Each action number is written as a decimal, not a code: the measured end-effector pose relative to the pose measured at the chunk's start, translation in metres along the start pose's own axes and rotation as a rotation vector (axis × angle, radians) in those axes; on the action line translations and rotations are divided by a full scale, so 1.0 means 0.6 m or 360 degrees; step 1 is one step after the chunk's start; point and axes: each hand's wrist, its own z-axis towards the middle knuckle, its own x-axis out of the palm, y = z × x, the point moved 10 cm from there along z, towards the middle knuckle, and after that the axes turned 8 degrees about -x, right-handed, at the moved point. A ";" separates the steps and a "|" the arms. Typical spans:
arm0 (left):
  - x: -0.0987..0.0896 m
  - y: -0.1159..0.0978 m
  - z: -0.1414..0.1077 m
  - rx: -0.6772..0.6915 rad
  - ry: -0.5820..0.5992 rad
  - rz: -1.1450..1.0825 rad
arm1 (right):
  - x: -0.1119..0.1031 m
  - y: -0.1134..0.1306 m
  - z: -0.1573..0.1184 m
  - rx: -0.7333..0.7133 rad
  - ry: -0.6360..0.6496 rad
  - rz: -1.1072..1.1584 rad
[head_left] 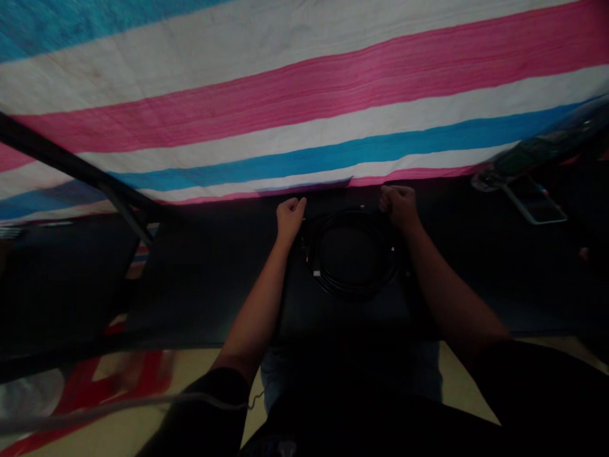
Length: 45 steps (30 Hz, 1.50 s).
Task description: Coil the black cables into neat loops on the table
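Note:
A coil of black cable point(354, 289) lies on the dark table point(209, 273) in the middle of the view, with small light tags or connectors on it. At the coil's upper left my left hand point(290, 217) rests closed in a fist, thumb on top. My right hand point(398, 204) is also curled into a fist, at the coil's upper right. Nothing can be seen in either hand. The picture is dim, and whether the hands touch the cable is unclear.
A striped sheet point(304, 95) hangs behind the table. On the right lies a phone-like framed object point(535, 200) beside a clear plastic bag point(547, 149). A dark metal bar point(71, 162) slants at the left. Below left is a red stool-like object point(143, 374); a grey cord point(143, 401) crosses there.

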 end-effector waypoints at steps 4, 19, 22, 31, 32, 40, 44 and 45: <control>-0.002 0.023 0.009 -0.0125 0.0054 -0.0208 | 0.001 -0.010 0.003 0.0037 0.0018 0.0097; 0.002 0.024 0.014 -0.0098 0.0093 -0.0352 | 0.009 0.000 -0.001 -0.0090 0.0086 -0.0142; 0.004 0.028 0.017 -0.0074 0.0101 -0.0345 | 0.007 -0.007 0.002 -0.0070 0.0077 -0.0202; 0.004 0.020 0.015 -0.0076 0.0101 -0.0233 | 0.013 -0.005 0.002 -0.0099 0.0133 -0.0315; 0.005 0.014 0.013 -0.0051 0.0112 -0.0188 | 0.014 -0.004 0.002 -0.0098 0.0142 -0.0339; 0.024 -0.023 -0.008 0.0182 0.0192 0.0138 | 0.031 0.014 -0.001 -0.0119 0.0315 -0.0601; 0.016 -0.034 -0.015 0.0217 0.0105 0.0178 | 0.056 0.023 -0.018 -0.0050 0.0599 -0.0684; 0.011 -0.037 -0.016 0.0214 0.0057 0.0189 | 0.064 0.022 -0.024 -0.0009 0.0693 -0.0700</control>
